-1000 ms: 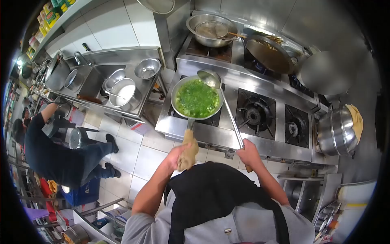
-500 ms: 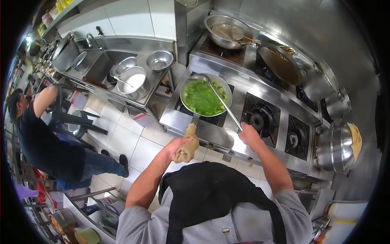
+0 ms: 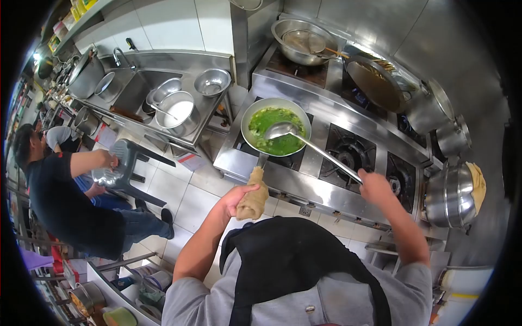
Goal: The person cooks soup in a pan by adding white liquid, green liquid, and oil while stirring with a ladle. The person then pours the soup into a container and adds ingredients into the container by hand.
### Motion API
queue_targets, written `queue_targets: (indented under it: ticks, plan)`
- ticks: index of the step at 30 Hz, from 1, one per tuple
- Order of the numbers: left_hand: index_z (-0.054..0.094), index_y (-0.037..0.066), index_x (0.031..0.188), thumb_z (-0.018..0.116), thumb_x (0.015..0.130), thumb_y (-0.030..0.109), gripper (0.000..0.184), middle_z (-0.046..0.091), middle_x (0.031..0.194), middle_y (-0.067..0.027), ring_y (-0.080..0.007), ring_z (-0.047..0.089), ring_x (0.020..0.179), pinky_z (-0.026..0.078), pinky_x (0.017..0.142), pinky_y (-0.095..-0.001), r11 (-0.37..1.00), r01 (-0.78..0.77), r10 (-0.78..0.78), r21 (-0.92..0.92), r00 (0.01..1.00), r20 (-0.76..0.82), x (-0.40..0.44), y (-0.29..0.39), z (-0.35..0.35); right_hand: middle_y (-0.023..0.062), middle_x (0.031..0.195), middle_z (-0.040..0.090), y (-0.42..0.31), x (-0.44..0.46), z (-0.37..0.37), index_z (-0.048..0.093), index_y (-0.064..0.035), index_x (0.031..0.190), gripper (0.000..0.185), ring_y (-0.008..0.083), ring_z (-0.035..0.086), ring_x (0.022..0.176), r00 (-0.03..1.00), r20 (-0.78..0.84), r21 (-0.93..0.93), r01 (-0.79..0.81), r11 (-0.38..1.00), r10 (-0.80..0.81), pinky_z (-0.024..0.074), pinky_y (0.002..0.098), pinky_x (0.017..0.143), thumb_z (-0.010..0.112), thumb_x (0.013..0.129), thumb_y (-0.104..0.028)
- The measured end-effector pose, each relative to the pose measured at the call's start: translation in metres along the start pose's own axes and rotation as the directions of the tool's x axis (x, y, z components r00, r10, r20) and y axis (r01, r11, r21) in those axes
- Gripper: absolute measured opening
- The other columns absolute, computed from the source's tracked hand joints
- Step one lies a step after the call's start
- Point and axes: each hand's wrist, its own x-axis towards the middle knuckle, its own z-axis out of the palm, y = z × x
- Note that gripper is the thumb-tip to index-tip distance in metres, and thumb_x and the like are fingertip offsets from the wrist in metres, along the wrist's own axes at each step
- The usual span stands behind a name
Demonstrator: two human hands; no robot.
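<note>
A wide pan (image 3: 248, 112) of green liquid with chopped green pieces (image 3: 274, 116) sits on the stove's left front burner. A tan cloth (image 3: 253, 201) is wrapped round its handle, and my left hand (image 3: 239, 196) is closed on that cloth. My right hand (image 3: 375, 187) grips the end of a long metal ladle (image 3: 331, 157). The ladle's bowl rests at the surface of the green liquid, near the middle of the pan. What lies under the cloth is hidden, apart from a short bit of handle by the pan.
Bare front burners (image 3: 348, 154) lie right of the pan. Behind stand a metal bowl (image 3: 283, 46) and a tilted wok (image 3: 375, 87). A steel pot (image 3: 443, 204) is at the right. Leftward, a sink counter holds a pot of white liquid (image 3: 182, 122). A person (image 3: 70, 195) handles a grey stool (image 3: 124, 157).
My right hand has moved right and toward me, bringing the ladle's bowl from the pan's far rim to its middle. My left hand stays about in place. The other person has lifted a stool.
</note>
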Motion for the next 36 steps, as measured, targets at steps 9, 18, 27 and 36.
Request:
queue_targets:
  ticks: [9, 18, 27, 36]
  plan:
    - [0.058, -0.001, 0.123, 0.067, 0.096, 0.038, 0.049, 0.069, 0.1, -0.0171, -0.0297, 0.072, 0.082, 0.062, 0.067, -0.0426, 0.999, -0.03, 0.032, -0.042, 0.999, 0.036, 0.031, -0.023, 0.019, 0.0331, 0.091, 0.067, -0.027, 0.029, 0.093, 0.055, 0.0018, 0.103, 0.025, 0.0504, 0.066, 0.093, 0.969, -0.028, 0.44, -0.21, 0.873, 0.247, 0.0497, 0.0585, 0.085, 0.059, 0.08, -0.005]
    - [0.061, 0.003, 0.113, 0.071, 0.094, 0.036, 0.039, 0.069, 0.096, -0.0122, -0.0251, 0.071, 0.078, 0.061, 0.065, -0.0401, 0.996, -0.073, 0.074, -0.044, 0.997, 0.028, 0.033, -0.031, 0.019, 0.0317, 0.091, 0.068, -0.08, 0.022, 0.136, 0.056, 0.0043, 0.104, 0.028, 0.043, 0.071, 0.089, 0.935, 0.16, 0.597, -0.348, 0.723, 0.318, 0.0551, 0.0503, 0.079, 0.06, 0.081, -0.01]
    - [0.06, 0.003, 0.119, 0.067, 0.096, 0.037, 0.042, 0.069, 0.1, -0.014, -0.0285, 0.071, 0.081, 0.061, 0.071, -0.0438, 0.995, -0.005, 0.009, -0.104, 0.999, 0.034, 0.036, -0.036, 0.035, 0.0035, 0.072, 0.05, -0.105, -0.018, 0.077, 0.053, -0.0028, 0.094, 0.011, 0.0175, 0.055, 0.051, 0.847, 0.525, 0.819, -0.53, -0.218, -0.086, 0.0489, 0.0357, 0.047, 0.062, 0.087, -0.005]
    - [0.061, 0.003, 0.122, 0.065, 0.096, 0.034, 0.04, 0.07, 0.103, -0.0133, -0.0297, 0.071, 0.087, 0.06, 0.08, -0.045, 0.99, 0.007, 0.012, -0.142, 0.991, 0.137, 0.04, -0.033, 0.025, 0.0115, 0.072, 0.057, -0.103, -0.03, 0.041, 0.053, -0.0004, 0.091, 0.016, 0.0256, 0.066, 0.065, 0.908, 0.41, 0.864, -0.416, 0.283, 0.084, 0.0524, 0.0399, 0.056, 0.063, 0.082, -0.008]
